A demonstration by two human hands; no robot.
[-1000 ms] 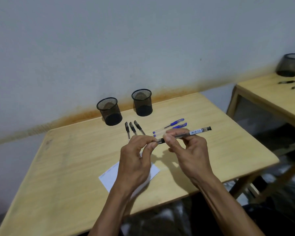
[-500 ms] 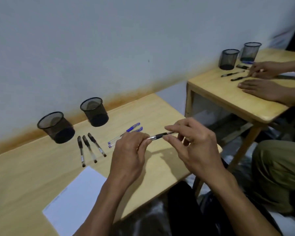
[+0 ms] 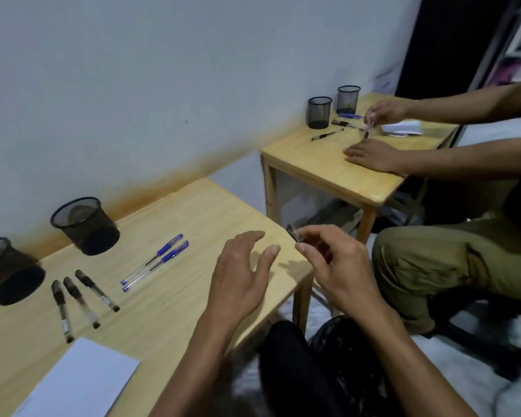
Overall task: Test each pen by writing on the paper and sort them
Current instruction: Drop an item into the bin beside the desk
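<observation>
Pens mostly untested — counter (image 3: 193, 212) carries blank paper (image 3: 82, 383), two cups (image 3: 85, 225) that look empty, three black pens (image 3: 82, 299), two blue pens (image 3: 157, 261). Right hand (image 3: 334, 266) fingers pinch a black pen (image 3: 292, 232) over the counter's right edge; left hand (image 3: 241, 272) spread, empty — open room above the paper.

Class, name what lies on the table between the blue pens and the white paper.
In the head view, only bare table lies between the blue pens and the paper.
</observation>
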